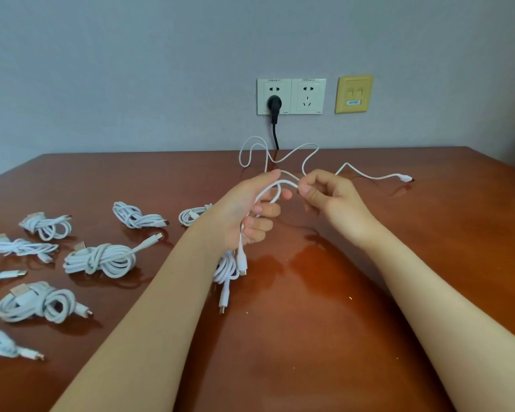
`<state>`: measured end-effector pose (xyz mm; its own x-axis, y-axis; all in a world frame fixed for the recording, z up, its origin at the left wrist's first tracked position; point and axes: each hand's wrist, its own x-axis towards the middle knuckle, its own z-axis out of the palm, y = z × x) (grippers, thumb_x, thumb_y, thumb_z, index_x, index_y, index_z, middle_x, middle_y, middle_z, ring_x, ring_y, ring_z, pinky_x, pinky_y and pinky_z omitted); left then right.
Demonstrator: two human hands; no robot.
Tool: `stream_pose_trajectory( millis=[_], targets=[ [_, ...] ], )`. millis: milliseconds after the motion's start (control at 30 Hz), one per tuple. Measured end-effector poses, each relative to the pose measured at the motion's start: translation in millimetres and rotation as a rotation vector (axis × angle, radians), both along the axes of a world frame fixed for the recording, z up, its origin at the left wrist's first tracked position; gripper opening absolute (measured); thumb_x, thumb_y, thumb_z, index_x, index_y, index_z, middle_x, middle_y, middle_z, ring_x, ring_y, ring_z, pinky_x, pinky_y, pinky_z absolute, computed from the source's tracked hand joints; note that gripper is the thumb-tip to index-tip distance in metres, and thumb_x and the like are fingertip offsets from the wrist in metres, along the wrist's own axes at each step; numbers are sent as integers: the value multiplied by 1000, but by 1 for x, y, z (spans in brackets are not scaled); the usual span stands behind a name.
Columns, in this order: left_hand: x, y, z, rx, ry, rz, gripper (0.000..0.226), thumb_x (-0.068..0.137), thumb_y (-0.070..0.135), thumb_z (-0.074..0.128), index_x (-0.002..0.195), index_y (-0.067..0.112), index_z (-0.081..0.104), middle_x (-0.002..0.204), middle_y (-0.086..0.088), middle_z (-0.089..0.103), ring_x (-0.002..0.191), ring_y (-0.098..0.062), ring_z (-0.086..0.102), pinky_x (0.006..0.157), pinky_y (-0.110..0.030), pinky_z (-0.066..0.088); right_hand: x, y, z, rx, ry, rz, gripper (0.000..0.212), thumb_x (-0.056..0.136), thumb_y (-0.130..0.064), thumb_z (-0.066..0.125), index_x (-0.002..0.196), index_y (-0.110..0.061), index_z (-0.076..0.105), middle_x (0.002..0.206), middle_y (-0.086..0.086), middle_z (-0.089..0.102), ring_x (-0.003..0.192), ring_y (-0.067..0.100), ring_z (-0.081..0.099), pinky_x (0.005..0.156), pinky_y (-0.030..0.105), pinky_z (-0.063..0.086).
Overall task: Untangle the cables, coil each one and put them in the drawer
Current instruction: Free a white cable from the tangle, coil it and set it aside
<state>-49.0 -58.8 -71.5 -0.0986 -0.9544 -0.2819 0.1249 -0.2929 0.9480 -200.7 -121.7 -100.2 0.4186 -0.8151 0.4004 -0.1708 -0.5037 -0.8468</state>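
Observation:
A thin white cable (283,156) runs in loose waves over the middle of the brown table (309,307), its far plug (405,177) lying at the right. My left hand (250,212) grips one end of it with curled fingers, a plug hanging below the fist. My right hand (324,194) pinches the same cable just beside the left hand, forming a small loop between them. Under my left wrist lies another white coiled cable (228,269). No drawer is in view.
Several coiled white cables (101,258) lie spread over the table's left part. On the wall behind are white sockets (292,96) with a black plug and cord (274,105), and a yellow wall plate (354,93).

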Motion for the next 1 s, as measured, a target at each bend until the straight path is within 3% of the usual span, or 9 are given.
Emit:
stream_pose_trajectory(
  millis=[133, 233, 400, 467, 567, 667, 800, 900, 1000],
  targets=[
    [-5, 0, -1, 23, -250, -94, 46, 88, 59, 43, 88, 15, 53, 51, 7, 27, 29, -4, 20, 31, -11, 16, 4, 4, 4, -197, 76, -126, 20, 88, -8, 60, 72, -21, 59, 58, -10, 50, 55, 0, 44, 59, 10, 34],
    [-9, -1, -5, -10, -298, -114, 37, 94, 49, 42, 86, 15, 55, 50, 8, 33, 33, -5, 25, 34, -13, 22, 4, 7, 5, -288, 156, -143, 20, 86, -5, 60, 75, -22, 59, 57, -15, 52, 56, -7, 49, 59, 7, 35],
    [-10, -5, -12, -67, -235, 23, 34, 101, 35, 35, 81, 15, 54, 48, 9, 45, 46, -8, 45, 47, -19, 36, 8, 8, 3, -310, 183, -165, 20, 88, -10, 58, 79, -28, 57, 61, -12, 56, 61, 3, 49, 61, 12, 36],
    [-10, -6, -12, -117, -147, 107, 32, 102, 29, 35, 79, 14, 53, 49, 7, 54, 52, -10, 58, 51, -21, 48, 7, 9, 2, -309, 218, -152, 24, 88, -6, 52, 87, -28, 60, 66, -6, 59, 64, 11, 48, 64, 22, 39],
    [-10, -7, -11, -155, -13, 173, 30, 103, 23, 35, 81, 12, 52, 56, 3, 66, 60, -11, 67, 59, -24, 56, 7, 9, 0, -338, 322, -141, 32, 88, -6, 47, 108, -26, 61, 68, -15, 52, 66, 11, 44, 66, 28, 38],
    [-9, -7, -11, -180, -21, 196, 30, 102, 24, 36, 81, 11, 51, 49, 3, 60, 42, -7, 57, 47, -20, 53, 5, 7, -2, -333, 371, -188, 25, 92, -16, 49, 115, -25, 53, 69, -17, 49, 65, 12, 45, 65, 27, 32],
    [-9, -9, -12, -266, -4, 200, 28, 103, 23, 34, 82, 11, 48, 43, 7, 43, 33, -3, 29, 37, -15, 32, 3, 4, -3, -346, 395, -223, 9, 94, -22, 50, 100, -20, 56, 75, -11, 57, 77, 21, 54, 65, 29, 33],
    [-7, -10, -12, -277, 31, 238, 24, 102, 24, 35, 88, 11, 49, 42, 7, 41, 32, -3, 26, 36, -14, 27, 8, 8, 0, -379, 346, -222, 12, 94, -23, 51, 98, -21, 63, 73, -7, 60, 78, 24, 58, 72, 35, 45],
    [-7, -9, -12, -309, 47, 228, 24, 102, 24, 35, 98, 10, 55, 42, 7, 42, 32, -3, 26, 37, -14, 27, 14, 16, 2, -377, 314, -192, 14, 93, -20, 53, 95, -20, 66, 69, -3, 60, 71, 23, 56, 70, 35, 45]
  ],
)
